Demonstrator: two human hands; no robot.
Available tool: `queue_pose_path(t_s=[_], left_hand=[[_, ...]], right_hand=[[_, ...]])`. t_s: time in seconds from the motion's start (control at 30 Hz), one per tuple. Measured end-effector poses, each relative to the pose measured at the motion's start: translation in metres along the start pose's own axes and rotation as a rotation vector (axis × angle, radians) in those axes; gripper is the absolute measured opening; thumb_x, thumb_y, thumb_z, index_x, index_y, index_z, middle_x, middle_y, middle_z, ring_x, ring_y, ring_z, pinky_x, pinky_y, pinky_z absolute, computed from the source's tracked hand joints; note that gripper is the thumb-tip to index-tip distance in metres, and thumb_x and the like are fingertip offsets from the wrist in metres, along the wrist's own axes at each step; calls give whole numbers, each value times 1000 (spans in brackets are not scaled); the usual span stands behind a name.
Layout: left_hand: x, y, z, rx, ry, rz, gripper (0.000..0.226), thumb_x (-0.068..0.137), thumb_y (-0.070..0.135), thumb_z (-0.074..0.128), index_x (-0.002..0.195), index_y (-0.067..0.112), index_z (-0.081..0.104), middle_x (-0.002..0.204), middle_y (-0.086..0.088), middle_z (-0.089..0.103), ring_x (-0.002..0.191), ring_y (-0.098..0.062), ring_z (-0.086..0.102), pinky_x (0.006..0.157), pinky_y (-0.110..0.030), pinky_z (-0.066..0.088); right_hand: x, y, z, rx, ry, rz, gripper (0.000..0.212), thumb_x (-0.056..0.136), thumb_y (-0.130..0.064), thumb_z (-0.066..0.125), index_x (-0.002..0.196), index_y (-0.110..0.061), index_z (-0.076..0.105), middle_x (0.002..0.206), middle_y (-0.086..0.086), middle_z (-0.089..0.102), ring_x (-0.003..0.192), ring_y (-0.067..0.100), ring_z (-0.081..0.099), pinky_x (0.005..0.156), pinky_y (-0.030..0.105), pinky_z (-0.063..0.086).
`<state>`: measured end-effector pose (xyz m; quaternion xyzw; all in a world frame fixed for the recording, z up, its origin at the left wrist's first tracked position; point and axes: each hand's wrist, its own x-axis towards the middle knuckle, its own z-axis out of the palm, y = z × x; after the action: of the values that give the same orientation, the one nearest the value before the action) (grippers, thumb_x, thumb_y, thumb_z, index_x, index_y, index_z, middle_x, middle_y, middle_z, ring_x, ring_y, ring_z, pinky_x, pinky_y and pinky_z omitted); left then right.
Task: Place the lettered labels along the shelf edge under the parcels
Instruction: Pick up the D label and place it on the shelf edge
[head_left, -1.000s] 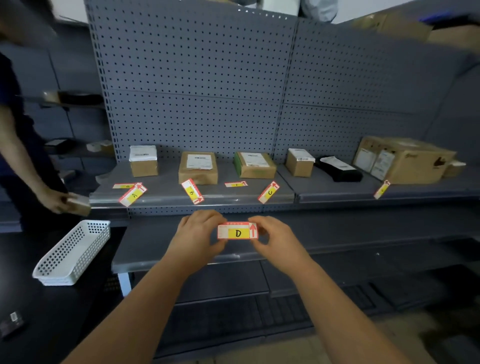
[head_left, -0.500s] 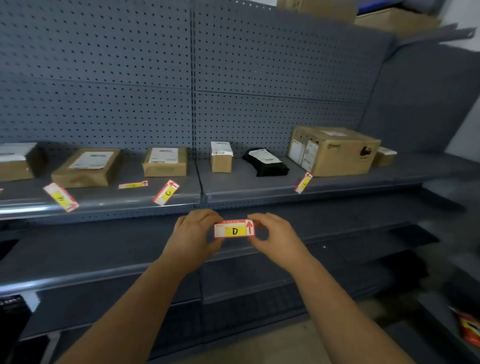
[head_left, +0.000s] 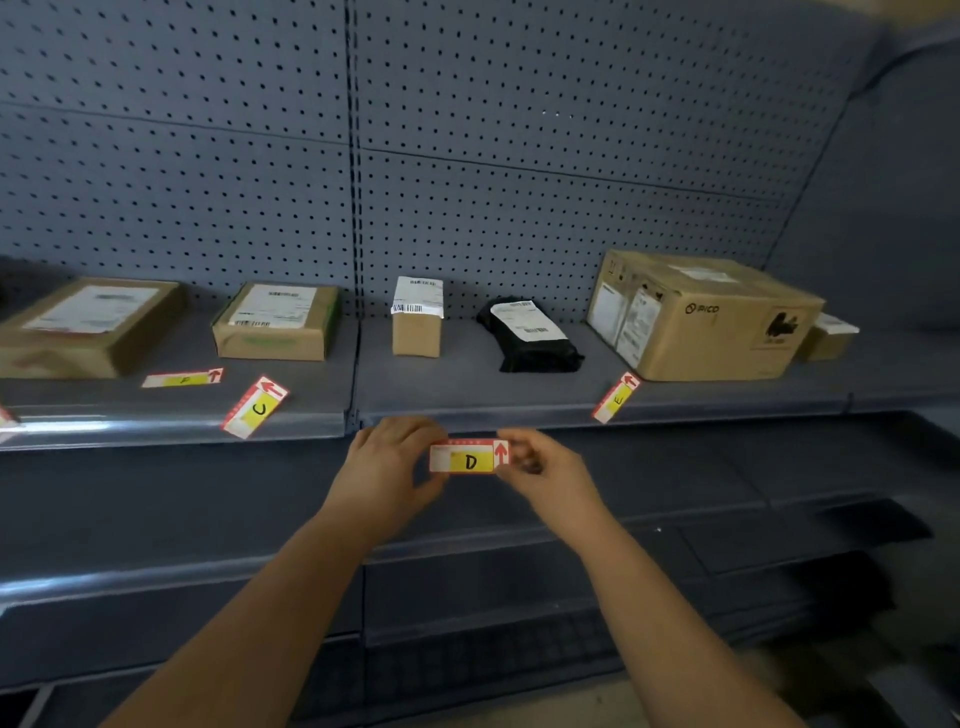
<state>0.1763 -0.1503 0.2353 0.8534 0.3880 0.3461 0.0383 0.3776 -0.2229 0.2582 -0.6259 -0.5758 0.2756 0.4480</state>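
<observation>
A red, white and yellow label marked D (head_left: 468, 457) is pinched at both ends, by my left hand (head_left: 387, 475) and my right hand (head_left: 543, 467). It hangs just below the front edge of the grey shelf (head_left: 467, 415), under a small upright cardboard box (head_left: 417, 323) and left of a black parcel (head_left: 527, 335). The C label (head_left: 254, 406) lies slanted at the edge under a flat brown box (head_left: 277, 321). An F label (head_left: 183, 378) lies flat farther left. The E label (head_left: 615, 397) leans by the big cardboard box (head_left: 704, 312).
A pegboard wall (head_left: 467, 182) backs the shelf. Another flat parcel (head_left: 88, 325) sits at far left and a tiny box (head_left: 828, 338) at far right. A lower shelf (head_left: 182, 519) juts out below my hands, with more shelving beneath it.
The view has swung right and closer to the shelf; the person and white basket at left are out of frame. My hands have carried the D label up to the shelf's front edge.
</observation>
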Motion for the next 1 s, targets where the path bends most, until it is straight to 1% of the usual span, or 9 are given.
queue_pose_path(t_s=[0.13,0.27,0.33,0.4,0.5,0.6,0.77,0.87,1.0], left_hand=[[25,-17,14,-5,34,-58,43,75,28,74,115,23,60,117,4,60,111,-20,53,95,-41,35],[35,-35,22,7,58,-136,47,75,29,75,119,20,59,118,-2,60,111,-24,52,96,-43,40],[28,-39,29,47,36,-152,45,74,29,76,115,18,61,114,-3,62,108,-26,55,92,-45,44],[20,-41,38,92,41,-146,43,70,27,79,109,16,64,108,-4,63,102,-28,58,87,-45,46],[18,-42,48,142,72,-161,39,69,27,80,103,16,65,102,-3,63,97,-28,58,83,-42,46],[22,-40,55,183,92,-209,37,70,28,79,102,16,65,102,-2,62,97,-27,56,84,-42,44],[32,-39,67,252,89,-275,38,72,29,76,106,17,65,109,-2,60,105,-26,52,89,-44,40],[41,-41,72,296,84,-326,38,71,29,75,107,18,65,109,-3,59,106,-27,50,90,-45,39],[47,-38,78,331,122,-370,38,68,29,77,102,19,64,104,-3,57,100,-27,49,87,-44,37]], right_hand=[[49,4,-1,-29,-62,-1,33,87,-5,68,113,-25,66,80,-13,59,69,-9,54,72,10,46],[90,11,-8,-34,-69,-24,33,89,-6,65,114,-27,64,85,-9,60,75,-2,55,75,14,47],[101,17,-11,-40,-59,-26,34,89,-6,65,114,-28,64,87,-7,61,78,4,57,76,16,47],[109,22,-13,-46,-60,-34,33,89,-6,64,113,-29,63,89,-5,63,80,4,57,77,16,48],[120,24,-15,-51,-81,-66,32,90,-6,63,111,-31,63,87,-11,62,76,-3,56,74,10,46],[128,27,-16,-53,-95,-98,32,89,-7,64,112,-30,63,85,-13,60,77,-2,56,75,12,45],[135,34,-22,-70,-133,-140,34,88,-8,66,108,-36,62,88,-12,62,81,-3,58,74,9,45],[141,35,-27,-45,-147,-168,32,89,-8,65,110,-32,64,87,-12,62,79,-5,57,74,7,44],[152,34,-29,-50,-174,-197,32,89,-8,65,113,-28,64,88,-10,62,81,-4,58,75,7,44]])
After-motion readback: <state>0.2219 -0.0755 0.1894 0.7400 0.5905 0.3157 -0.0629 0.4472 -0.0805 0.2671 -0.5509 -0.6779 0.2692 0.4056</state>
